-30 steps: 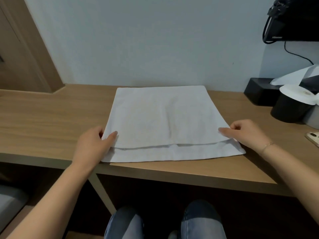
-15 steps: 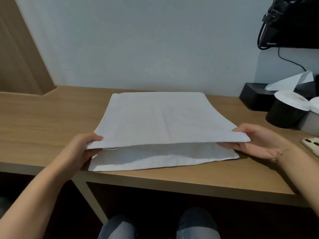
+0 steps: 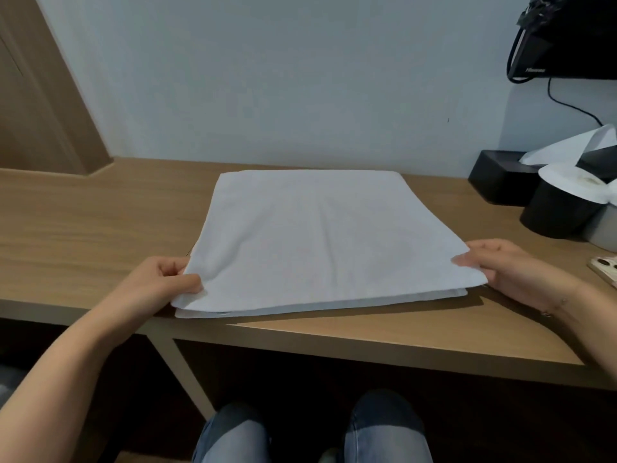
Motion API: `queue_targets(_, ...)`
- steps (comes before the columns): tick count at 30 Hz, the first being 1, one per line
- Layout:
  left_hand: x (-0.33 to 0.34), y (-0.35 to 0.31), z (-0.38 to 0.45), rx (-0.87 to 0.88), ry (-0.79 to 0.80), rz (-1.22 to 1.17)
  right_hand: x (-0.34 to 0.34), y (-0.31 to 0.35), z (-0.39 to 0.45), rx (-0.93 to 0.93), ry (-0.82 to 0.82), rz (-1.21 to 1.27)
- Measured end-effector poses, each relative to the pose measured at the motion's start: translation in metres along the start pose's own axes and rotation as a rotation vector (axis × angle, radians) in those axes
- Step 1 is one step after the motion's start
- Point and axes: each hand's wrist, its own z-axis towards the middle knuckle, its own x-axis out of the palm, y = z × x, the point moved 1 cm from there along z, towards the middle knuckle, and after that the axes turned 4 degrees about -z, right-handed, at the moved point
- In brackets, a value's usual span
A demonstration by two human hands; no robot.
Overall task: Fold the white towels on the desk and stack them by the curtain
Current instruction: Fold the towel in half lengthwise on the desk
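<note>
White towel (image 3: 320,238), plain, no print. Light brown desk (image 3: 83,228) with wood-grain streaks; same brown wood on panel (image 3: 40,95) at left. Pale blue-grey wall (image 3: 283,78), plain. Black box (image 3: 497,178) with white tissue (image 3: 567,145) sticking out. Black cylinder (image 3: 557,215) topped by white paper roll (image 3: 574,182). Black screen (image 3: 567,38) and black cable (image 3: 574,106) upper right. Pinkish-gold phone (image 3: 604,270) at right edge. Faded blue denim jeans (image 3: 384,429) at bottom, lighter at knees. Thin gold-toned bracelet (image 3: 556,304) on right wrist.
</note>
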Motion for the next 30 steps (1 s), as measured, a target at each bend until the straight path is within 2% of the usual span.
queue_targets(5, 0.003, 0.011, 0.0, 0.087, -0.079, 0.006, 0.003, -0.006, -0.009, -0.028, -0.123, -0.064)
queue_targets(8, 0.003, 0.011, 0.006, 0.048, -0.109, -0.052, 0.012, -0.001, -0.011, 0.012, -0.175, -0.095)
queue_targets(11, 0.011, 0.002, 0.013, 0.023, -0.147, 0.141, 0.025, 0.007, -0.009, 0.065, -0.252, -0.135)
queue_targets(13, 0.019, 0.001, 0.018, 0.068, -0.229, 0.292, 0.031, 0.007, -0.006, 0.063, -0.309, -0.197)
queue_targets(18, 0.026, 0.012, 0.02, 0.099, -0.37, 0.224, 0.04, -0.002, -0.009, -0.02, -0.43, -0.361)
queue_targets(24, 0.025, 0.015, 0.018, 0.206, -0.399, 0.298, 0.038, -0.013, -0.011, -0.111, -0.493, -0.438)
queue_targets(27, 0.023, 0.013, 0.016, 0.206, -0.394, 0.335, 0.04, -0.015, -0.016, -0.11, -0.512, -0.451)
queue_targets(30, 0.024, 0.005, 0.014, 0.171, -0.387, 0.531, 0.041, -0.009, -0.023, -0.059, -0.453, -0.465)
